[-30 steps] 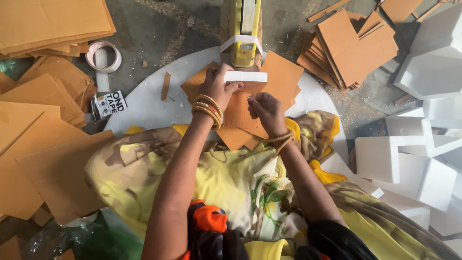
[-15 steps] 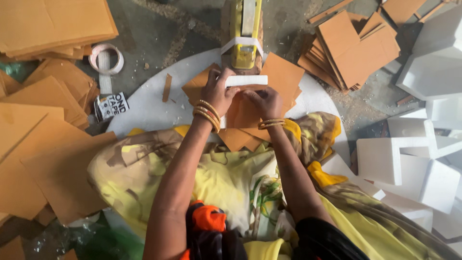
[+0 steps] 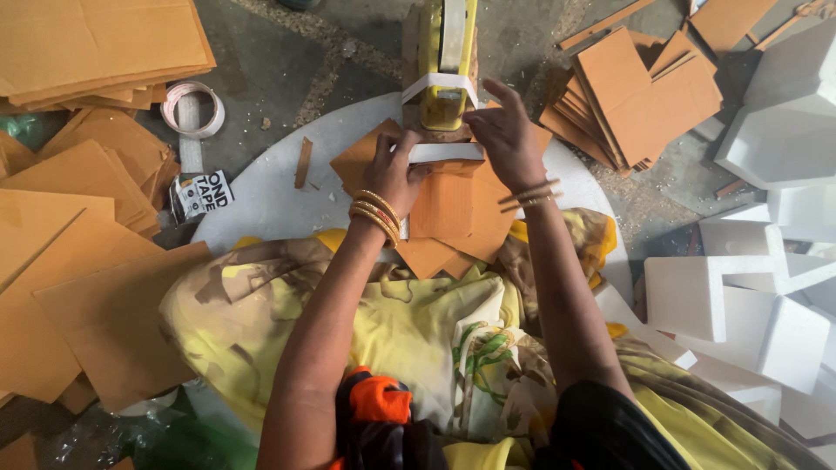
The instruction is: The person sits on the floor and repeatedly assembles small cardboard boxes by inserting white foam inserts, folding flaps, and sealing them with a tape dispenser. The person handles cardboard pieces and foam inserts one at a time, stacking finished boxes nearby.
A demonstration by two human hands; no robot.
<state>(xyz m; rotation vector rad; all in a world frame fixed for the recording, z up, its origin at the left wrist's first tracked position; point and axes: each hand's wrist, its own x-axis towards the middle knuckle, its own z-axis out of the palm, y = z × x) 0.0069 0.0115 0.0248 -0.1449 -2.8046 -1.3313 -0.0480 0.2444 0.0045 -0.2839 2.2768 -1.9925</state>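
Observation:
My left hand (image 3: 396, 174) grips the left edge of a brown cardboard piece (image 3: 448, 209) that has a strip of white tape (image 3: 446, 152) across its top. My right hand (image 3: 505, 130) rests on the right end of that strip, fingers spread, close to the yellow tape dispenser (image 3: 441, 61) standing just beyond the cardboard. White tape runs down from the dispenser's front. More cardboard pieces lie under the held one on a round white board (image 3: 261, 196). Both wrists wear gold bangles.
Stacks of brown cardboard sheets lie at the left (image 3: 78, 261) and the upper left (image 3: 96, 39). A further pile of cardboard (image 3: 640, 96) sits at the upper right. White foam blocks (image 3: 740, 296) fill the right side. A tape roll (image 3: 192, 109) lies on the floor.
My right hand has moved up from the lower right of the cardboard to the tape strip by the dispenser. My left hand stays on the cardboard's left edge.

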